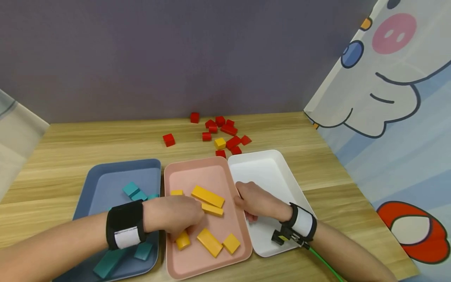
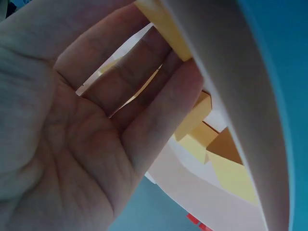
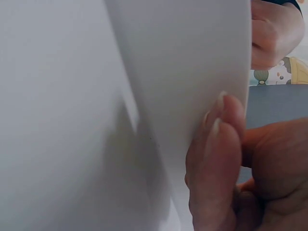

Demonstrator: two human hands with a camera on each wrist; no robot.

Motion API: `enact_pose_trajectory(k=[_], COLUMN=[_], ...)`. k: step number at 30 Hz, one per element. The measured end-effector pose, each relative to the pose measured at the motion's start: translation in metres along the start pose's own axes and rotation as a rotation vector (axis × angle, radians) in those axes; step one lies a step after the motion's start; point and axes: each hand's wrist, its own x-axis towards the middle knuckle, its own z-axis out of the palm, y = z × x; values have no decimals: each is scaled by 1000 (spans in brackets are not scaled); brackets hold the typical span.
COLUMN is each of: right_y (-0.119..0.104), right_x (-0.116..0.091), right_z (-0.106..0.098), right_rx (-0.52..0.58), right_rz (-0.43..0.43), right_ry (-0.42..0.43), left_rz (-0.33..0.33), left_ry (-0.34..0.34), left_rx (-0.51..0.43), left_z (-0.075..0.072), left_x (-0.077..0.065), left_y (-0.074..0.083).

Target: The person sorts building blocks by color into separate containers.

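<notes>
My left hand (image 1: 176,213) is in the pink tray (image 1: 193,172) near its left wall, fingers bent down around a yellow block (image 1: 183,241). From the left wrist, that block's end shows at the fingertips beside the tray wall; the thumb's contact is partly hidden. Several other yellow blocks (image 1: 208,196) lie in this tray. With fingers curled over its left wall, my right hand (image 1: 258,199) grips the white tray (image 1: 264,168). In the right wrist view, fingertips (image 3: 219,139) lie against the wall's inner face. Whether the pink tray's rim is also pinched, I cannot tell.
A blue tray (image 1: 105,184) with several teal blocks (image 1: 131,189) stands at the left. Behind the trays, several red blocks (image 1: 229,129) and one yellow block (image 1: 220,143) are scattered on the wooden table (image 1: 88,143). A grey panel (image 1: 158,58) borders the back.
</notes>
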Motion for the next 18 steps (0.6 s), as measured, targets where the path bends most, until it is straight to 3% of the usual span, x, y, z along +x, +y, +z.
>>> enact_pose_trajectory(k=[4,10,14,18], right_y=[0,0,0,1], right_x=[0,0,1,1], right_z=[0,1,1,1], right_rx=[-1,-4,-5,-6], right_rz=[-5,-9,-15,-14], right_ry=[-1,-6,-5,-6], left_rz=[5,56,100,150], left_ry=[-17,-35,53,232], left_rx=[-39,-74,-165,-193], left_z=[-3,-20,-37,-55], left_x=[0,5,9,16], left_y=[0,-7,-22,-43])
